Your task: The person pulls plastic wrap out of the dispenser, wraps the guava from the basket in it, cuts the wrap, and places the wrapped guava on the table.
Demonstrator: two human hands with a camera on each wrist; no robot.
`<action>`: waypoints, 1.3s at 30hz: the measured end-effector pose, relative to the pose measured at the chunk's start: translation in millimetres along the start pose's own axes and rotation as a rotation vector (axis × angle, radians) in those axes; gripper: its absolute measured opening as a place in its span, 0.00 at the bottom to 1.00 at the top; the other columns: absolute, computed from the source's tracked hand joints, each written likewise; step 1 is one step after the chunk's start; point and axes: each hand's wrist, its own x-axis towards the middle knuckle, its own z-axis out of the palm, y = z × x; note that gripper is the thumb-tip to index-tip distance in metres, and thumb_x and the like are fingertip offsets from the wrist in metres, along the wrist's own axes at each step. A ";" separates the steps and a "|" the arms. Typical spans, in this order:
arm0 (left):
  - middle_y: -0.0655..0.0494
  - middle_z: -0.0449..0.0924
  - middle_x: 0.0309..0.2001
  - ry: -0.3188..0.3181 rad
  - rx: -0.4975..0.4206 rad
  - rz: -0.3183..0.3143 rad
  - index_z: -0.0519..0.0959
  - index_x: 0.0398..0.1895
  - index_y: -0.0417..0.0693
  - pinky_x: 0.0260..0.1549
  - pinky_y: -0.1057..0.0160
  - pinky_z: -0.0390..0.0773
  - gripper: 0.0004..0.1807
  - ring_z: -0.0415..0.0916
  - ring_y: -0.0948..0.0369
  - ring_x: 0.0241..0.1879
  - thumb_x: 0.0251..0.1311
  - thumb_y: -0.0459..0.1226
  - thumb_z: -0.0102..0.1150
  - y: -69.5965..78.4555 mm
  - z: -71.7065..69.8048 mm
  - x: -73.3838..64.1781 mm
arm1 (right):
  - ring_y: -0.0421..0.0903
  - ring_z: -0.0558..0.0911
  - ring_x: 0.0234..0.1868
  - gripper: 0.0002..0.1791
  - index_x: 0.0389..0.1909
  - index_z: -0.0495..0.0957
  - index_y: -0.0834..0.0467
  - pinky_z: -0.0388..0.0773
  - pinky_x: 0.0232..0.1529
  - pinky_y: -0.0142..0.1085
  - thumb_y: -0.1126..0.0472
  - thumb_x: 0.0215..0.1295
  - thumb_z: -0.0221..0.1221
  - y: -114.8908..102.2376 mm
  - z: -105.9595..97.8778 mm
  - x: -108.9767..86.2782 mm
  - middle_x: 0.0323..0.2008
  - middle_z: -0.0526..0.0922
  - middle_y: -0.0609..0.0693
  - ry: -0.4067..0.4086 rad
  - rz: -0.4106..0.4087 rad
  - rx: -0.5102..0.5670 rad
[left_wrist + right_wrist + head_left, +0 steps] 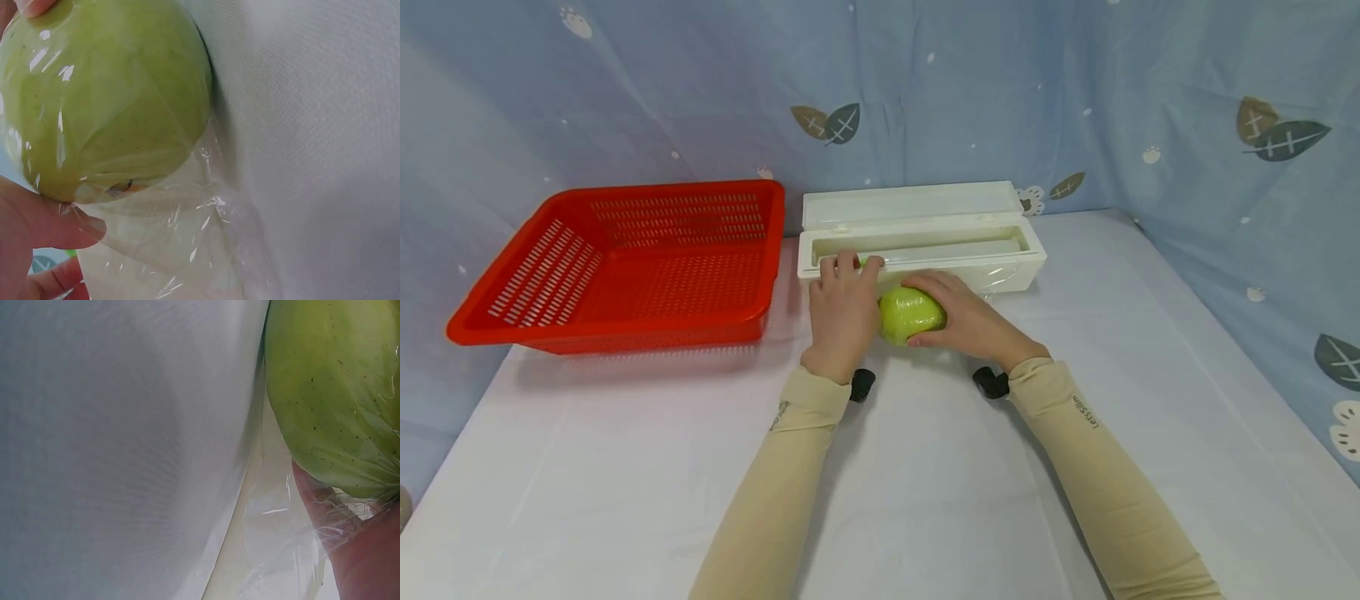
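Observation:
A round green fruit, apparently an apple [912, 315], is wrapped in clear cling film [181, 240] in front of the white cling film box [1011, 277]. My right hand [973, 321] holds it from the right, thumb at the front and fingers over the top. My left hand [844, 312] grips the box's front rim, its fingers curled over the edge beside a small green piece [865, 262]. In the left wrist view, the left thumb lies under the fruit against the film. Film stretches between fruit and box. The box's lid [917, 204] stands open, with a pale roll [951, 251] inside.
A red plastic basket [760, 321] with slotted sides stands at the back left, beside the box. A white cloth [925, 500] covers the table. Behind hangs a blue curtain [1000, 92] with leaf prints. Black wrist cameras sit under both wrists.

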 end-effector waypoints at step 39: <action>0.48 0.62 0.42 -0.002 -0.041 -0.083 0.71 0.47 0.55 0.35 0.56 0.64 0.16 0.57 0.51 0.44 0.54 0.40 0.53 -10.1 -5.3 2.7 | 0.44 0.56 0.61 0.45 0.63 0.58 0.43 0.59 0.56 0.44 0.40 0.42 0.66 -0.9 -1.5 0.5 0.62 0.57 0.43 -0.019 0.021 -0.017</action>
